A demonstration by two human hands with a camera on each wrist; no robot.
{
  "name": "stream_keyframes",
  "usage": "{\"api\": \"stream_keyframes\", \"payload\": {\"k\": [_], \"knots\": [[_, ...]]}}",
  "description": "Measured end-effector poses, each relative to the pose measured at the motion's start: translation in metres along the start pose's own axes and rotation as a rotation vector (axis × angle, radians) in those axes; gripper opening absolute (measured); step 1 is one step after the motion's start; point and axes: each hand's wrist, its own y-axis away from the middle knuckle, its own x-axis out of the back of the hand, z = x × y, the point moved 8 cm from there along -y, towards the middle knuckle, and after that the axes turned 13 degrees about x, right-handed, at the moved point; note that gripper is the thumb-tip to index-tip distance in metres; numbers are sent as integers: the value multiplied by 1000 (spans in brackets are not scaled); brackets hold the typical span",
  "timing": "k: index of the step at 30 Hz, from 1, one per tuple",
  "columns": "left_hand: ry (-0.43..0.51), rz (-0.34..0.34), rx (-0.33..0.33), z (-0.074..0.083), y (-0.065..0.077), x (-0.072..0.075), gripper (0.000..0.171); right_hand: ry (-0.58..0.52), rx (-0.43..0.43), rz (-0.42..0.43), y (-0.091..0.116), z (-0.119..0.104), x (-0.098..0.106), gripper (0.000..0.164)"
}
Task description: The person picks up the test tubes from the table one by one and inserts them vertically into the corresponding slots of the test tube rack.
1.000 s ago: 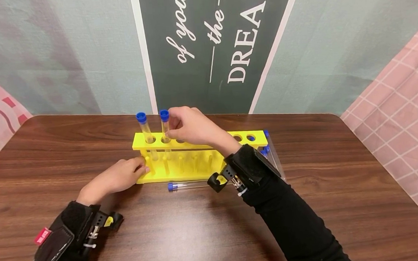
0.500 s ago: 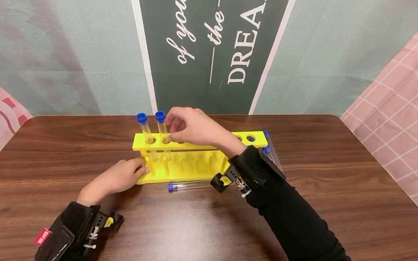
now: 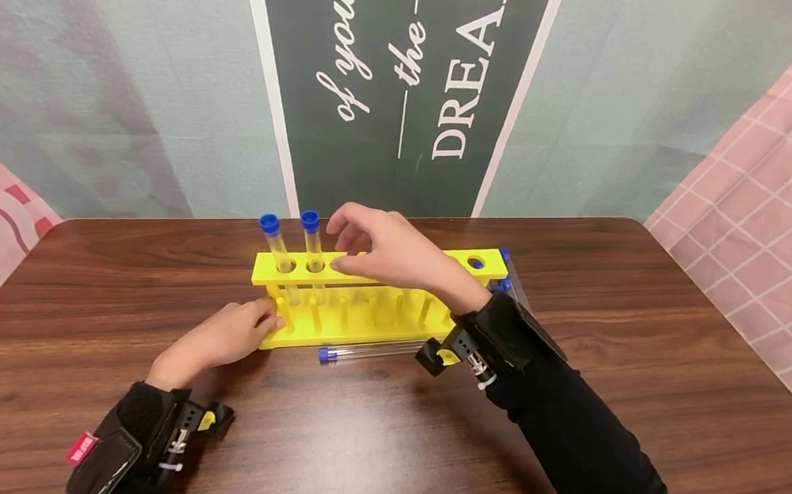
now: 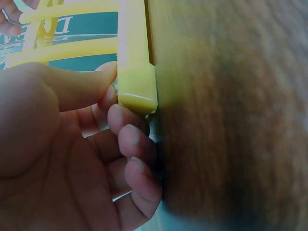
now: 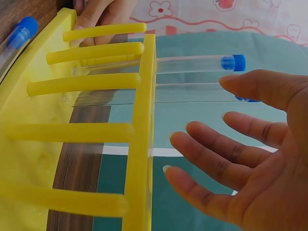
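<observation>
A yellow test tube rack [image 3: 361, 332] stands on the table with two blue-capped test tubes upright in its leftmost holes: the outer tube [image 3: 276, 245] and the inner tube [image 3: 313, 243]. My left hand [image 3: 231, 334] grips the left end of the rack's base; in the left wrist view the thumb and index finger pinch the yellow base [image 4: 138, 86]. My right hand [image 3: 396, 248] hovers over the rack's top bar, just right of the inner tube, its fingers spread and holding nothing. In the right wrist view a gap shows between the right fingertips [image 5: 179, 139] and the rack.
A capped test tube [image 3: 372, 350] lies on the wooden table [image 3: 356, 444] along the rack's front. More blue-capped tubes [image 3: 505, 285] lie behind the rack's right end, partly hidden. A printed cloth backdrop [image 3: 217, 98] rises at the table's far edge.
My right hand has let go of the inner test tube and drawn back to the right, its fingers loosening. The tube stays in its hole, slightly shifted. My left hand has not moved.
</observation>
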Motion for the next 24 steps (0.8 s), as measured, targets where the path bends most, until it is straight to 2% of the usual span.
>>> {"api": "stream_keyframes", "payload": {"k": [24], "knots": [[-3,-7,11,0,-1,-1,20,-2,55,10,28,-10,-3,32]]}}
